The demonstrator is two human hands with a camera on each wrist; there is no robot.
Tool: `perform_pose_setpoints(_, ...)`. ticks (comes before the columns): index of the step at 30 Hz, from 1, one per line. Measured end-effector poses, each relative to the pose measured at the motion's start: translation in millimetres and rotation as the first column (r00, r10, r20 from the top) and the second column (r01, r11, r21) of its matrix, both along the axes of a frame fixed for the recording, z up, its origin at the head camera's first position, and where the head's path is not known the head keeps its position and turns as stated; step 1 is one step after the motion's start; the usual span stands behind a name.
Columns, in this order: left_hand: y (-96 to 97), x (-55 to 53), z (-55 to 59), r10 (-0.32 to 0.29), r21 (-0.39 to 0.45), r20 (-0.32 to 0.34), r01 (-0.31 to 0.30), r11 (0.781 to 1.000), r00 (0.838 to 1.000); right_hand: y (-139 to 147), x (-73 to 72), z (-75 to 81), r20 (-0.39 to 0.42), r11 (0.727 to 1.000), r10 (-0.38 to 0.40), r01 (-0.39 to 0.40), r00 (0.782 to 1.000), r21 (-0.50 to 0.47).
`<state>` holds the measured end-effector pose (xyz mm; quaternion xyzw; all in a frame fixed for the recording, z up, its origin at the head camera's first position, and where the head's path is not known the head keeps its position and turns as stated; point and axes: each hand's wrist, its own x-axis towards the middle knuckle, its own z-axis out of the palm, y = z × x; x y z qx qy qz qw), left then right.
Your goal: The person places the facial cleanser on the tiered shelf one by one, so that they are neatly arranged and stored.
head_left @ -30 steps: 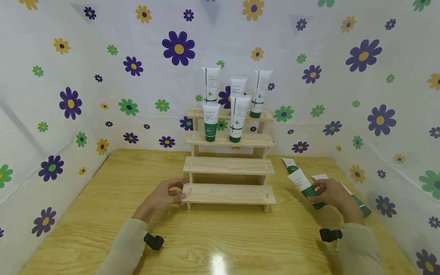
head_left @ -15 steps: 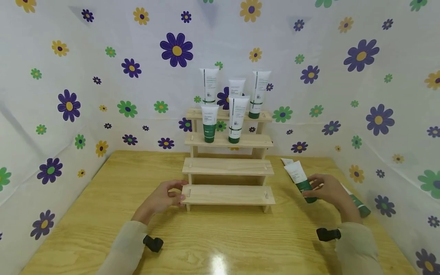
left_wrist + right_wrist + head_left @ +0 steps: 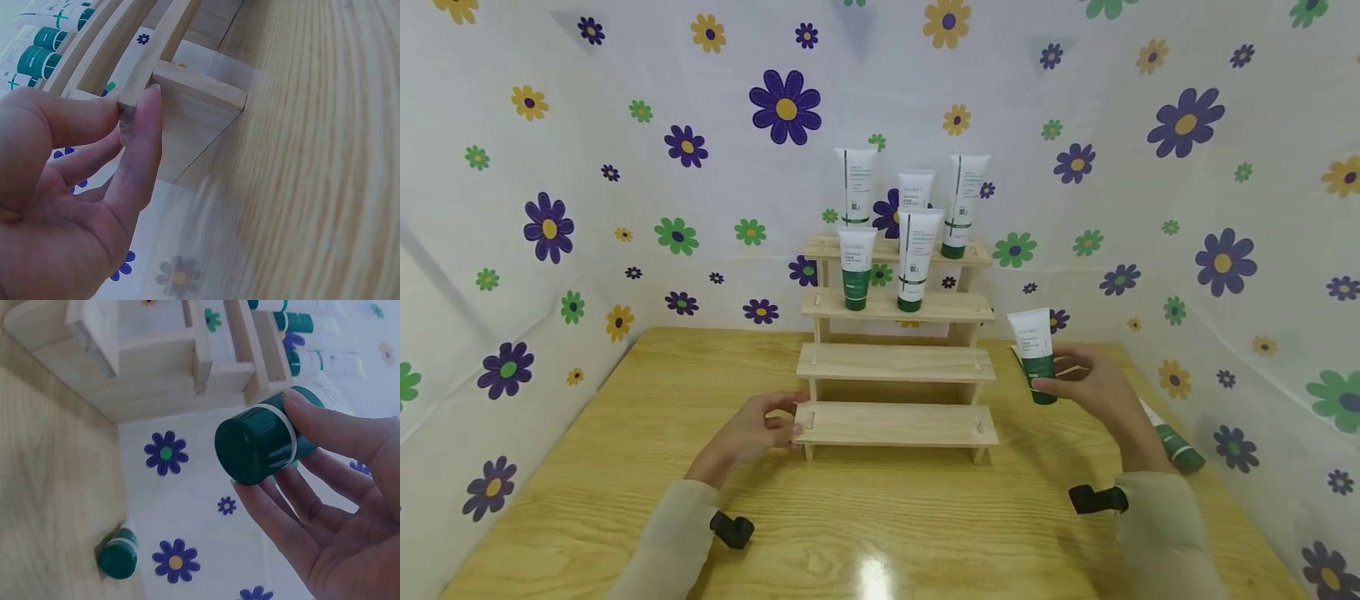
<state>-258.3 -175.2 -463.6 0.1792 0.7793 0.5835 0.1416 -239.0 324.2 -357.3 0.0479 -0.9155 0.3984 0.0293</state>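
My right hand (image 3: 1093,383) holds a white and green squeeze tube (image 3: 1033,354) nearly upright above the table, right of the stepped wooden display stand (image 3: 895,423). In the right wrist view the tube's green cap (image 3: 250,447) faces the camera, pinched between thumb and fingers. My left hand (image 3: 756,429) pinches the left end of the stand's lowest shelf; the left wrist view shows thumb and fingertip on the shelf end (image 3: 128,100). Two tubes stand on the second shelf from the top, a shorter tube (image 3: 856,268) and a taller tube (image 3: 919,260). Three more, including a tall tube (image 3: 966,204), stand on the top shelf.
Another tube (image 3: 1176,442) lies on the wooden table (image 3: 895,517) at the right, partly behind my right forearm. One more lying tube (image 3: 119,556) shows in the right wrist view. Flower-patterned cloth (image 3: 715,192) walls the table at the back and both sides.
My right hand has lifted the tube off the table and brought it left and up, turning it from slanted to nearly upright. The left hand stays on the shelf end.
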Motion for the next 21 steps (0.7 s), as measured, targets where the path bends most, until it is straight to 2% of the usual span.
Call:
perform_pose_setpoints(11, -0.3, 0.2, 0.7, 0.002, -0.005, 0.011, -0.002, 1.000, 1.000, -24, -11.7, 34.0, -0.086, 0.994, -0.061, 0.053, 0.994, -0.093)
perform_pose_setpoints(21, 0.3, 1.7, 2.1, 0.011, -0.020, 0.012, -0.010, 1.000, 1.000, -44, -28.4, 47.8, -0.112, 0.986, -0.072, 0.054, 0.991, -0.159)
